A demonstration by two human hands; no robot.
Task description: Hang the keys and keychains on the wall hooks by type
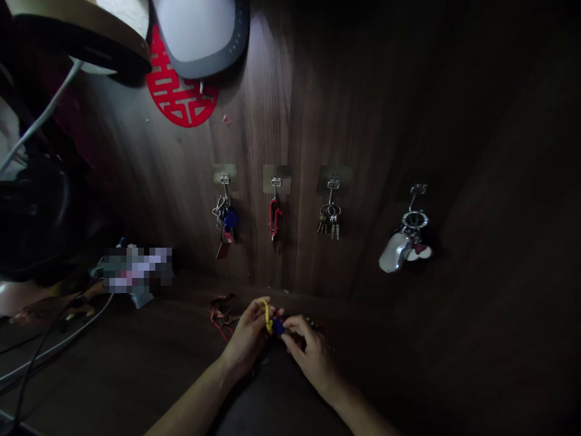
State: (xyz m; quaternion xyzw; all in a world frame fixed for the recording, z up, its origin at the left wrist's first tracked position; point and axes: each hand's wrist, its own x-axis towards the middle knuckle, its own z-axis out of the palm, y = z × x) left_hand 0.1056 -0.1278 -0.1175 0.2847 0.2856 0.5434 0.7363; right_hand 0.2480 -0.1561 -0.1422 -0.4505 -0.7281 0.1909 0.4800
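My left hand (247,339) is closed on a braided yellow cord (268,320), which loops up over its fingertips. At the cord's lower end is a small dark-blue piece (278,327), perhaps a key fob; dim light hides its exact kind. The thumb and fingers of my right hand (311,351) pinch this blue piece from the right side. Both hands meet low over the dark wooden surface. Just left of them lies a tangle of red and brown cords (222,315). Small yellow-dotted items (312,323) show partly behind my right hand.
On the wooden wall, keys with a blue tag (230,218), a red strap (273,218), a key bunch (333,221) and a silver-cased key set (397,251) hang from hooks. Cables (59,345) and clutter lie left. A grey device (204,36) overlaps a red paper cutout (181,100).
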